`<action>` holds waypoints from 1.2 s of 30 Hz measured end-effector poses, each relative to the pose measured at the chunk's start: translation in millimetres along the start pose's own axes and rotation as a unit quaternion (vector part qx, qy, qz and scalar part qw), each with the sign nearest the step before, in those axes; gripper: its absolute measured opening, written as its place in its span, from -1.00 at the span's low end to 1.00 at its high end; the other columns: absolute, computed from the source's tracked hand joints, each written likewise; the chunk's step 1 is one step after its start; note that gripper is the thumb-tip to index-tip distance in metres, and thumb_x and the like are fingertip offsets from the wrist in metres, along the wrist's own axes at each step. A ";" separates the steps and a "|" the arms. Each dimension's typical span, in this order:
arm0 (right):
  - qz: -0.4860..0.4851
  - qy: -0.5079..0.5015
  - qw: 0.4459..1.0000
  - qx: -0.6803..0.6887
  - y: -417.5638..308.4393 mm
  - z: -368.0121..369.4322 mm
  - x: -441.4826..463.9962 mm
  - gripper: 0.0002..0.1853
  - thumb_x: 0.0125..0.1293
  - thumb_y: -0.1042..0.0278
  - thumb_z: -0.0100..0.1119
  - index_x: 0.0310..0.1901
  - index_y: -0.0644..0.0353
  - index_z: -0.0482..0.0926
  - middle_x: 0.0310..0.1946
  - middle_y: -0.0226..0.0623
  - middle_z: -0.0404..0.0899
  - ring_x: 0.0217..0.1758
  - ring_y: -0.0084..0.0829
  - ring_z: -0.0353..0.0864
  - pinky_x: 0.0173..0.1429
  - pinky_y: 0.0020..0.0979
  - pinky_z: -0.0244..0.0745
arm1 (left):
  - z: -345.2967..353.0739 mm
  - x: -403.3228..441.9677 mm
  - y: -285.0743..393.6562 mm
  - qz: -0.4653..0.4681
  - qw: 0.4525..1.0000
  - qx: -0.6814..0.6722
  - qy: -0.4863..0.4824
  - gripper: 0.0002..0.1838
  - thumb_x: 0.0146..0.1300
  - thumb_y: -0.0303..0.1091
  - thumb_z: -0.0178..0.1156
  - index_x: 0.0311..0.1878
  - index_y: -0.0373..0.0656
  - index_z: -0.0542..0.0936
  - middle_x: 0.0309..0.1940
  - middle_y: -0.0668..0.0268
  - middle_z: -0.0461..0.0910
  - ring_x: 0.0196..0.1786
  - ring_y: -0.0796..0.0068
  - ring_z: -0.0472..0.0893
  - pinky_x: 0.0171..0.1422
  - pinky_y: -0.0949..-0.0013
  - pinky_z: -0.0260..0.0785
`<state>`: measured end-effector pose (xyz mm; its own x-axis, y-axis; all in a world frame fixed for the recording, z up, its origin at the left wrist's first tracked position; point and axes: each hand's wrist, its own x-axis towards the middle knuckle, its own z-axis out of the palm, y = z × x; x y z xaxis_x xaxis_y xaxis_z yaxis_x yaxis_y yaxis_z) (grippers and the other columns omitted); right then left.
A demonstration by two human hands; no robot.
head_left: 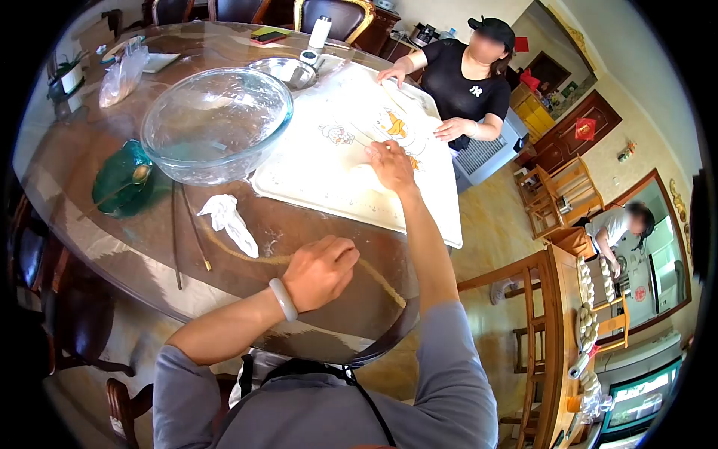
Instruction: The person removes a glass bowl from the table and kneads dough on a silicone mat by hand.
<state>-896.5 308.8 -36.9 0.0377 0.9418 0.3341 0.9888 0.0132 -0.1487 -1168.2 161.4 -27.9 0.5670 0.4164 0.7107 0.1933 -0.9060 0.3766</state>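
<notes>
My right hand (393, 166) lies palm down on the white printed board (307, 183), fingers forward and slightly apart. Beside and partly under it is a pale, smooth shape, perhaps dough, that blends into the board. My left hand (323, 271), with a pale bangle (283, 299) at the wrist, is curled above the table edge near me; its palm side is hidden, so I cannot see whether it holds anything. Left of it lies a crumpled white cloth or tissue (229, 222). Across the board, a person in black (467, 88) has both hands at its far edge.
A large glass bowl (217, 153) stands left of the board, with a metal bowl (288, 72) behind it. Further left are a green dish (123, 179), chopsticks (176, 239) and a plastic bag (126, 77). Another person (617, 228) bends over a wooden table (557, 299) bearing rows of pale pieces.
</notes>
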 end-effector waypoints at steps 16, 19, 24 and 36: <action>-0.116 0.023 0.991 0.062 -61.1 -51.4 -98.5 -0.68 0.38 0.07 -0.07 -0.20 0.15 0.55 -0.18 -0.16 0.56 -0.16 -0.13 0.53 -0.08 -0.12 0.39 | -4.8 -6.5 2.7 -0.008 1.000 -0.005 0.023 -0.76 -0.03 -0.55 0.21 -0.22 -0.25 0.55 -0.21 0.20 0.54 -0.19 0.19 0.57 -0.19 0.26 0.47; -0.086 0.035 0.996 0.010 -53.3 -25.8 -90.5 -0.66 0.38 0.05 -0.08 -0.21 0.15 0.55 -0.16 -0.14 0.54 -0.12 -0.10 0.50 -0.02 -0.10 0.37 | -1.3 -8.2 2.4 0.004 0.999 -0.023 0.027 -0.75 -0.05 -0.53 0.22 -0.22 -0.25 0.54 -0.23 0.21 0.53 -0.21 0.21 0.57 -0.21 0.27 0.47; -0.053 0.046 0.997 -0.043 -36.6 -6.7 -34.4 -0.64 0.34 0.02 -0.06 -0.15 0.14 0.55 -0.03 -0.17 0.48 0.03 -0.12 0.45 0.13 -0.06 0.29 | -1.0 -8.6 0.3 0.010 1.000 -0.021 -0.005 -0.74 -0.09 -0.52 0.24 -0.24 -0.26 0.53 -0.26 0.22 0.51 -0.25 0.23 0.57 -0.24 0.28 0.47; -0.086 0.065 0.994 -0.014 -12.9 15.0 -4.2 -0.64 0.31 0.06 0.00 -0.05 0.15 0.54 -0.03 -0.17 0.50 0.03 -0.13 0.49 0.10 -0.19 0.40 | -2.9 -7.2 -1.3 0.001 1.000 -0.018 -0.011 -0.74 -0.05 -0.53 0.23 -0.21 -0.26 0.55 -0.19 0.17 0.54 -0.20 0.17 0.58 -0.20 0.26 0.48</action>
<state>-911.6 309.7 -50.3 -0.1161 0.8745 0.4710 0.9856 0.1599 -0.0540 -1174.9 159.8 -31.7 0.5845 0.4125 0.6987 0.1637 -0.9034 0.3964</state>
